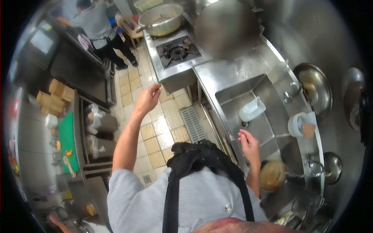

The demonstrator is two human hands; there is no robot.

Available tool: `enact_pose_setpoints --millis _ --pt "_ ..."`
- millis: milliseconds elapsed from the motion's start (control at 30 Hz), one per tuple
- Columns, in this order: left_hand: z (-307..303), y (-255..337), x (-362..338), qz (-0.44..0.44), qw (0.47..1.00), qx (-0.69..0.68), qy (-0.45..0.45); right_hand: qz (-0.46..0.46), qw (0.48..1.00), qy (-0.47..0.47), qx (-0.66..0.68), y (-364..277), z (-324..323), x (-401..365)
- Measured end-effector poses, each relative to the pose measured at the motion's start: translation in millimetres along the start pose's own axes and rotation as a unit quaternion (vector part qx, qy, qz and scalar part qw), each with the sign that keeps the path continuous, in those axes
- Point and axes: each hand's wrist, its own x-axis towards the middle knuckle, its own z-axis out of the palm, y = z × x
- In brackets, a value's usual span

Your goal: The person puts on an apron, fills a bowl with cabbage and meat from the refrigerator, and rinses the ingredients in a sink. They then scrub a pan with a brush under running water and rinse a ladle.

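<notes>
My left hand (148,100) is stretched forward over the tiled floor, short of the stove's front corner. Its fingers are curled together, and nothing shows in them. My right hand (250,146) hovers by the front edge of the steel sink (233,95), its fingers loosely bent and a little apart, holding nothing. Inside the sink basin lies a white translucent plastic jug (252,109), close to the drain. A round pan or bowl (272,176) of brownish liquid sits right of my right forearm, with water running towards it from a tap (311,163).
A gas burner (177,52) and a large pot (161,19) stand ahead. Another person (95,23) works at the far left. A green cutting board (67,139) with food pieces lies on the left counter. A floor drain grate (193,124) runs beside the sink. A white container (297,125) stands behind the sink.
</notes>
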Motion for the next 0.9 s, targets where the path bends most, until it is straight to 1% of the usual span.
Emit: enact_pose_setpoints --millis 33,100,133,167,200,233,267,300,333,367,400,433,467,500,533,567,600,633,700,800,833,900 --pt "-4.3 1.5 11.7 -0.015 1.0 0.01 0.004 -0.005 1.0 0.0 0.002 4.4 -1.6 22.1" --pt "-8.1 -13.5 39.8 -0.031 0.999 0.021 0.011 -0.053 0.994 -0.037 -0.088 6.1 -0.3 58.3" --pt "-8.9 -21.1 52.1 -0.049 0.998 0.026 0.021 -0.046 0.994 -0.039 -0.089 1.4 2.9 65.4" --pt "-10.8 -28.8 70.0 -0.05 0.998 0.022 0.02 -0.048 0.995 -0.043 -0.078 -7.0 6.4 78.1" --pt "-17.3 -34.4 92.0 -0.052 0.997 0.055 0.031 -0.052 0.995 -0.046 -0.066 -13.0 11.6 93.2" --pt "-22.8 -44.9 115.4 -0.054 0.994 0.088 0.039 -0.051 0.995 -0.044 -0.068 -8.4 17.8 106.6" --pt "-26.2 -62.3 142.1 -0.054 0.994 0.087 0.036 -0.058 0.993 -0.042 -0.092 1.0 25.0 116.2" --pt "-29.7 -82.6 172.4 -0.021 0.992 0.109 0.065 -0.063 0.991 -0.04 -0.115 6.1 34.2 122.4" --pt "-32.9 -97.1 202.9 0.012 0.987 0.13 0.094 -0.056 0.991 -0.039 -0.116 4.5 44.5 127.1" --pt "-37.9 -110.3 234.9 -0.011 0.986 0.134 0.095 -0.019 0.994 -0.028 -0.108 0.7 54.6 132.1" --pt "-43.6 -119.9 265.5 -0.01 0.983 0.151 0.104 0.017 0.995 -0.015 -0.1 -4.0 64.9 137.3" --pt "-49.9 -130.0 297.9 -0.007 0.979 0.167 0.114 0.021 0.994 -0.01 -0.103 -7.7 75.5 142.8" --pt "-56.6 -140.8 330.1 -0.002 0.98 0.164 0.11 0.047 0.993 0.004 -0.106 -11.3 87.2 146.6" --pt "-62.3 -152.3 359.7 0.0 0.978 0.17 0.124 0.075 0.991 0.017 -0.109 -16.3 100.1 150.7" --pt "-65.4 -166.2 388.3 0.0 0.975 0.176 0.137 0.079 0.99 0.019 -0.112 -24.7 114.4 156.6" --pt "-63.5 -188.5 417.6 0.002 0.971 0.189 0.148 0.108 0.988 0.039 -0.101 -34.4 127.6 162.3" --pt "-63.4 -204.3 443.7 -0.017 0.968 0.21 0.134 0.139 0.984 0.061 -0.09 -43.3 138.0 166.0" --pt "-62.6 -216.4 465.8 -0.031 0.965 0.23 0.119 0.148 0.982 0.069 -0.094 -50.6 147.6 169.9" --pt "-57.4 -242.4 505.5 -0.065 0.968 0.235 0.061 0.149 0.976 0.07 -0.139 -61.9 165.2 174.6" --pt "-47.1 -260.6 540.7 -0.145 0.959 0.245 -0.005 0.147 0.973 0.089 -0.154 -68.0 180.4 167.1" --pt "-40.6 -273.6 544.4 -0.142 0.96 0.243 -0.013 0.154 0.971 0.091 -0.157 -70.1 185.4 163.1" --pt "-29.0 -302.8 547.7 -0.152 0.95 0.27 -0.036 0.23 0.957 0.112 -0.137 -75.4 191.2 156.4"
